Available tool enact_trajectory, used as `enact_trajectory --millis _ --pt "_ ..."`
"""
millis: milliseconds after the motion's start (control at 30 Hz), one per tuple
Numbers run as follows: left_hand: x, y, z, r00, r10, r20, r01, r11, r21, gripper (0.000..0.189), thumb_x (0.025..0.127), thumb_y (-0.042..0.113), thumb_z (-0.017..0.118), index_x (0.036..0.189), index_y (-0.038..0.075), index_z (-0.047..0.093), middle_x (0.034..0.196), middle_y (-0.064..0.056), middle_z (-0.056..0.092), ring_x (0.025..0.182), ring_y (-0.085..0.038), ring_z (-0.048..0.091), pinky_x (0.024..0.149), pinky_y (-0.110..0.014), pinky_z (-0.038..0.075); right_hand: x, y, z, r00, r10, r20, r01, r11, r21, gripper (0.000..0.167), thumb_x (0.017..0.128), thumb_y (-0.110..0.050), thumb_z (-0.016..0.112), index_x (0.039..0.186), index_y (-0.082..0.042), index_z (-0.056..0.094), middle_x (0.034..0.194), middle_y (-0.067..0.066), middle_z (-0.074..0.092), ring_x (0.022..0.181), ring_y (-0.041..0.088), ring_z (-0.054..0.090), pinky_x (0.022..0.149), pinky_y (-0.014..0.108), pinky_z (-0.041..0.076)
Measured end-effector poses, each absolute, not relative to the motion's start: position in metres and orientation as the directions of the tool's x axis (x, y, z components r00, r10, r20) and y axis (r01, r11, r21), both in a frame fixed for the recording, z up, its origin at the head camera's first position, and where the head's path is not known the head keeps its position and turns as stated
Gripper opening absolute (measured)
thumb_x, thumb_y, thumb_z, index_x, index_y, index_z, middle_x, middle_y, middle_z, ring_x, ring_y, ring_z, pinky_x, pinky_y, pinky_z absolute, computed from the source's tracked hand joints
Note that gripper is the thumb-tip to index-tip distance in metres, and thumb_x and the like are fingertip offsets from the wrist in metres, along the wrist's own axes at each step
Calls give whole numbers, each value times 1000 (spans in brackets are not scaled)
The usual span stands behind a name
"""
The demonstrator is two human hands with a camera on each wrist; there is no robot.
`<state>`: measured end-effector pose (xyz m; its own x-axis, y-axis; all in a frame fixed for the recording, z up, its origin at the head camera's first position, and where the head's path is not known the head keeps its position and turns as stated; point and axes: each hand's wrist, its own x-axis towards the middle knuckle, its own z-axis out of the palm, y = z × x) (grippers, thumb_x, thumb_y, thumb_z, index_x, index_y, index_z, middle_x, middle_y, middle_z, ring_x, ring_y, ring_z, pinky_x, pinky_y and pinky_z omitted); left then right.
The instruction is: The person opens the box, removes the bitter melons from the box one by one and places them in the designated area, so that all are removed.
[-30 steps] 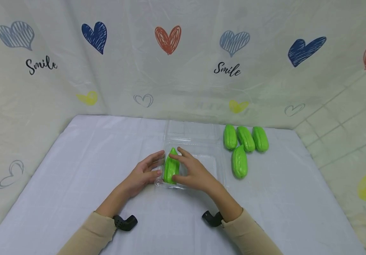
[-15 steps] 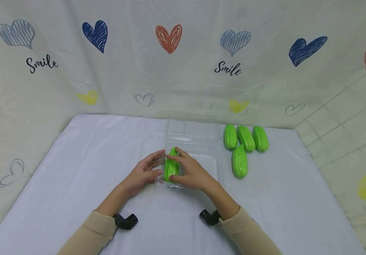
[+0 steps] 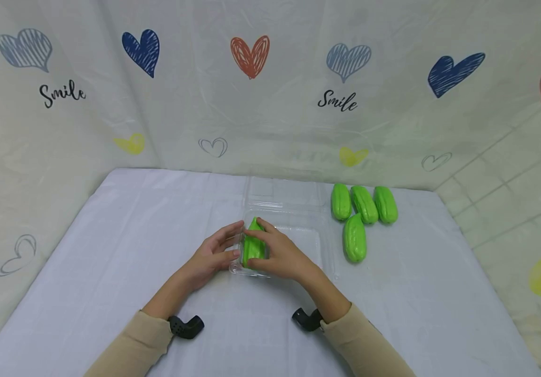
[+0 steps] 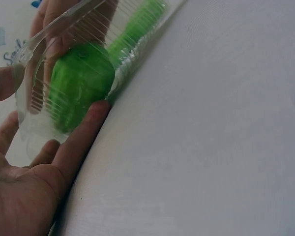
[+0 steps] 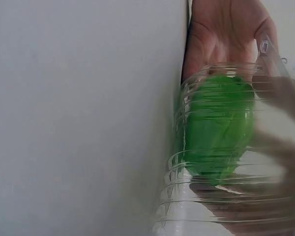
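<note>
A glossy green ribbed fruit (image 3: 253,251), shaped like a star fruit with a pointed far tip, is inside the left end of a clear plastic clamshell box (image 3: 305,241). My right hand (image 3: 282,254) holds it from above, thumb at its near end and fingers towards the tip. My left hand (image 3: 213,256) touches the box's left wall from outside with fairly straight fingers. In the left wrist view the fruit (image 4: 81,88) shows through the ridged wall, above my left fingers (image 4: 81,142). The right wrist view also shows the fruit (image 5: 219,123) through clear plastic.
The box's clear lid (image 3: 284,193) lies opened back towards the wall. Several similar green fruits (image 3: 355,241) lie right of the box on the white tablecloth (image 3: 157,209). A sheet with hearts (image 3: 250,55) hangs behind the table.
My right hand has shifted slightly left, its thumb and fingers closer on the green fruit, which has turned or tilted a little in the box. My left hand has barely moved.
</note>
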<state>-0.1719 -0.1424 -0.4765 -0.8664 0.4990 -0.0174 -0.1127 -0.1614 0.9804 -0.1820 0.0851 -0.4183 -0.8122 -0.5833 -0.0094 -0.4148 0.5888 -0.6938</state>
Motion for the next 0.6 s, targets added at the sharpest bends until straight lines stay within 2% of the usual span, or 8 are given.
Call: enact_trajectory --millis 267,600 --pt "-173 -142 -476 -863 505 -21 -121 -166 979 69 99 9 59 159 15 25 163 -9 24 150 -31 25 97 -38 52 -183 84 -420 -814 -580 -11 -406 584 -702 63 84 -37 78 140 -17 59 163 14 25 144 35 36 109 53 40" --pt "-173 -142 -477 -864 504 -15 -117 -171 978 69 99 8 58 159 14 24 163 -10 23 149 -33 25 96 -39 53 -185 84 -422 -820 -572 -9 -398 582 -709 62 83 -34 79 139 -16 60 163 13 26 144 35 36 107 53 42"
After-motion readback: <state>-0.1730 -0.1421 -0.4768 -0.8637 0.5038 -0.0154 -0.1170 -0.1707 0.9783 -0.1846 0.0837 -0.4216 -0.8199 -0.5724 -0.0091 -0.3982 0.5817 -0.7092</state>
